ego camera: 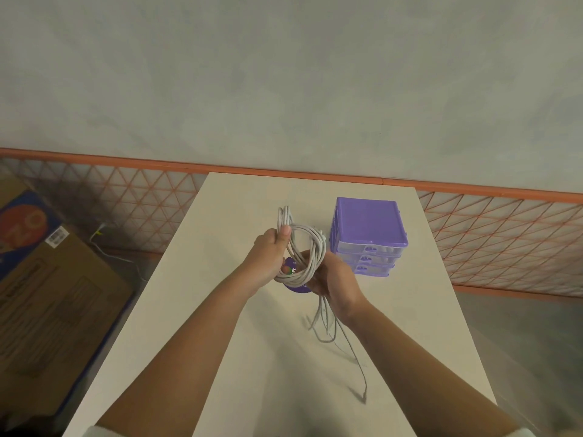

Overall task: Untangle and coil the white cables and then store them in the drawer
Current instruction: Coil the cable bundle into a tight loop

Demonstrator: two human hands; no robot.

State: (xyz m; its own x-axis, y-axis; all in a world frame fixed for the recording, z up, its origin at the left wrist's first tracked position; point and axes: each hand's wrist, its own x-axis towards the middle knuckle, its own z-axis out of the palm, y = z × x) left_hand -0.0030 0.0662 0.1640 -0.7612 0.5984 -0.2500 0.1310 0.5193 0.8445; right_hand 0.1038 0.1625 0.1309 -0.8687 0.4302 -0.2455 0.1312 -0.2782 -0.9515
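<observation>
Between left hand (pixel 268 253) and right hand (pixel 331 275), white cables (pixel 310 247) gripped.

Large letters "ZO" show on the cardboard box (pixel 47 279) beside the table.

A purple round object (pixel 295 287) is mostly hidden behind the white cables (pixel 301 247) and both hands. Its printed label cannot be read. The cardboard box (pixel 47 294) is cut off by the left edge.

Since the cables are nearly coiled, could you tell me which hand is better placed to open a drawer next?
Probably the right hand: it is right beside the drawer unit, whose drawers look shut. The left hand grips the coil on the far side.
</observation>
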